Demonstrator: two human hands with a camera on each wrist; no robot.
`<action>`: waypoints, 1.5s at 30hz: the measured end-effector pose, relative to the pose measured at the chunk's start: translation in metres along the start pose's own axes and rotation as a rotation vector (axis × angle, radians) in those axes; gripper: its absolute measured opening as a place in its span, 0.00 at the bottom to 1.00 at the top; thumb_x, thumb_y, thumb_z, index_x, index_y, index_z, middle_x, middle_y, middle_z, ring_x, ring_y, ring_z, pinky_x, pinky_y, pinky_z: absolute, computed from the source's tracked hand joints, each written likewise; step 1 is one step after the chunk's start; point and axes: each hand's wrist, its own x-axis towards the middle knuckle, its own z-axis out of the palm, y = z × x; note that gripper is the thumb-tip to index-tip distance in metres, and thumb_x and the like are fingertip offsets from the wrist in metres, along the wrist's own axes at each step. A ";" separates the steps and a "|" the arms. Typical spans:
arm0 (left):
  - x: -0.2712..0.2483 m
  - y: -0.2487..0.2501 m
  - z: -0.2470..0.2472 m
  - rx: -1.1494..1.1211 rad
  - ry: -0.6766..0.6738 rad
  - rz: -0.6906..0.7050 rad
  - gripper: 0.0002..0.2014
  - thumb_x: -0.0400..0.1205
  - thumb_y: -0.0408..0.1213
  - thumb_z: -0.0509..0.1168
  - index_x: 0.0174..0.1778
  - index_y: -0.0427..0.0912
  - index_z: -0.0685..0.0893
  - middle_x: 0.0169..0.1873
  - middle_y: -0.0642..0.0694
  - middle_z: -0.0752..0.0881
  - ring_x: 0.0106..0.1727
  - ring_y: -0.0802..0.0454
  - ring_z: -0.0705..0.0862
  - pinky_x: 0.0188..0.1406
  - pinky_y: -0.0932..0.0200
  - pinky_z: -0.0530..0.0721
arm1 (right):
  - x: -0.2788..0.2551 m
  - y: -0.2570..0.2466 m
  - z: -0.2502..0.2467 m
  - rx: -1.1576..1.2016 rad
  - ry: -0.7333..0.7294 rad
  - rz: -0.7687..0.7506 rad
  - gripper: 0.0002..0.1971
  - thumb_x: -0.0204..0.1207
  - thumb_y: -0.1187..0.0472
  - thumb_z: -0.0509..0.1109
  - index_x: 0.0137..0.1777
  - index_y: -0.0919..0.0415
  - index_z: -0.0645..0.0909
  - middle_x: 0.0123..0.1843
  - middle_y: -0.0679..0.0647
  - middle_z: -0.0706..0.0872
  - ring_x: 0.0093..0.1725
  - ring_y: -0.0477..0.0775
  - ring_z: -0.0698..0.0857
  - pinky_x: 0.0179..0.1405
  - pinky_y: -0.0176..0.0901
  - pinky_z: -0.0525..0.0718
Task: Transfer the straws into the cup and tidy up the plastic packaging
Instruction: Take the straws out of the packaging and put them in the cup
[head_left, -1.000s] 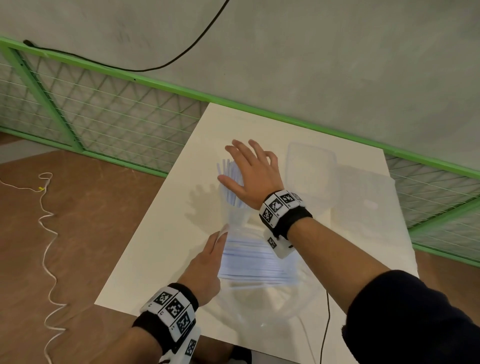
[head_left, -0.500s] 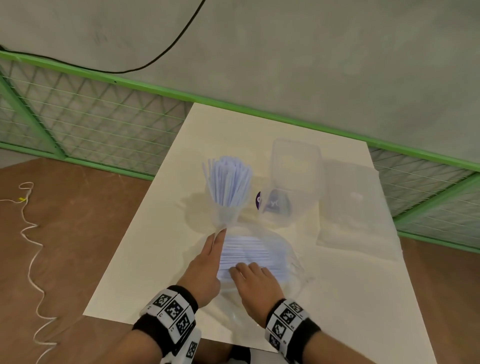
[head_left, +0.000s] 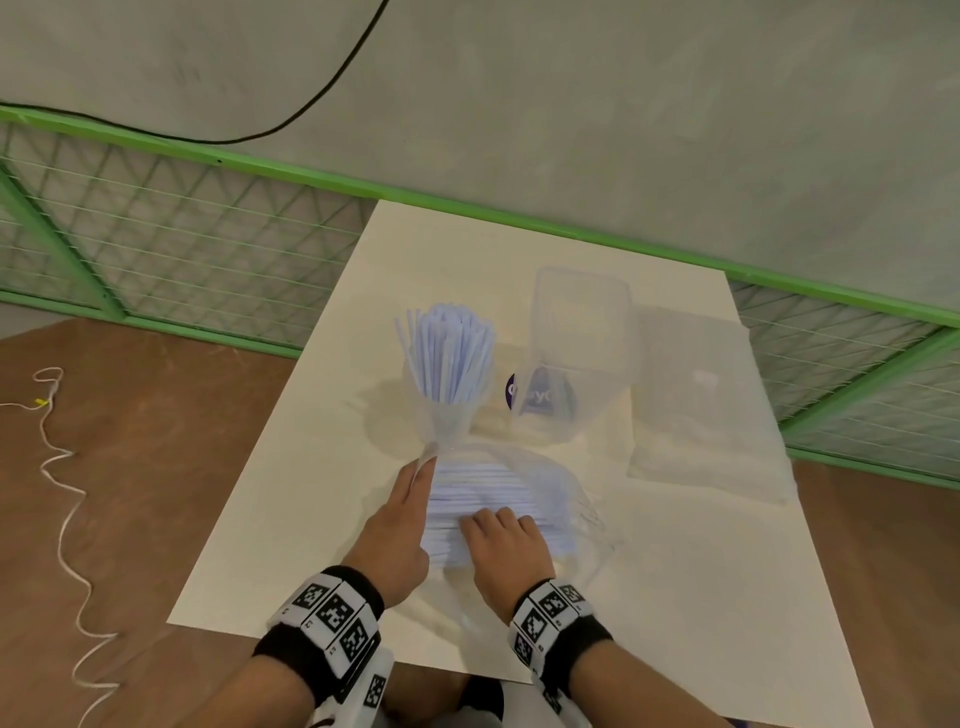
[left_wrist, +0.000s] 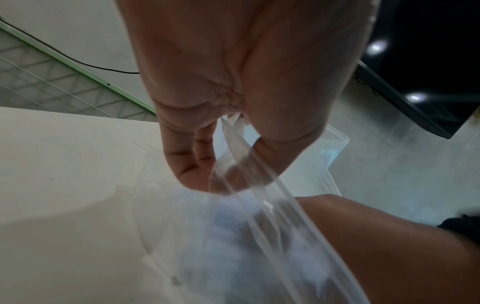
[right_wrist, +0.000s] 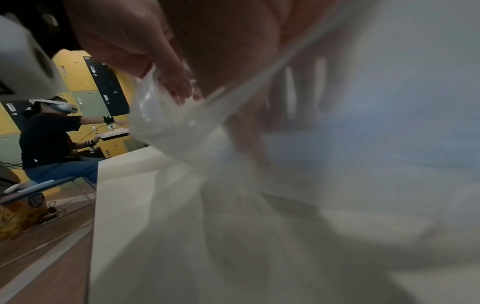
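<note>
A clear cup (head_left: 448, 415) stands mid-table, packed with upright pale blue straws (head_left: 447, 353). Just in front of it lies a clear plastic bag (head_left: 566, 488) with more straws (head_left: 488, 483) lying flat inside. My left hand (head_left: 423, 467) pinches the bag's rim at its left corner; the left wrist view shows the rim (left_wrist: 233, 144) caught between thumb and fingers of this hand (left_wrist: 228, 164). My right hand (head_left: 493, 519) reaches into the bag's mouth, fingers curled over the flat straws. In the blurred right wrist view its fingers (right_wrist: 249, 115) show through the plastic film (right_wrist: 161, 127).
A clear plastic box (head_left: 582, 322) with a purple-labelled item (head_left: 540, 397) inside stands right of the cup. A flat clear bag (head_left: 701, 405) lies further right. The white table (head_left: 311, 493) ends close on the left; a green mesh fence (head_left: 182, 234) runs behind.
My right hand left the straws in the cup and came back into the bag, where it now curls over the flat straws. The left hand has kept its pinch on the rim.
</note>
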 end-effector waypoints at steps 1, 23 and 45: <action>0.000 0.000 0.000 0.005 0.002 -0.003 0.50 0.73 0.19 0.60 0.84 0.52 0.40 0.82 0.59 0.46 0.48 0.55 0.75 0.29 0.73 0.74 | 0.001 0.000 0.000 -0.009 -0.002 0.013 0.22 0.48 0.63 0.82 0.45 0.54 0.87 0.40 0.49 0.86 0.37 0.55 0.84 0.34 0.48 0.84; -0.003 -0.007 0.000 0.018 0.005 -0.004 0.52 0.70 0.19 0.60 0.84 0.53 0.40 0.82 0.63 0.43 0.51 0.47 0.82 0.42 0.54 0.85 | 0.010 -0.004 -0.006 -0.033 -0.131 -0.016 0.21 0.70 0.68 0.66 0.64 0.60 0.76 0.57 0.58 0.85 0.56 0.64 0.82 0.56 0.58 0.77; -0.002 -0.011 -0.002 -0.034 0.040 0.039 0.51 0.71 0.18 0.59 0.85 0.52 0.42 0.82 0.60 0.47 0.66 0.51 0.76 0.45 0.69 0.75 | 0.003 0.014 -0.022 0.166 -0.099 -0.037 0.17 0.77 0.48 0.62 0.63 0.54 0.71 0.51 0.52 0.88 0.50 0.62 0.86 0.59 0.53 0.74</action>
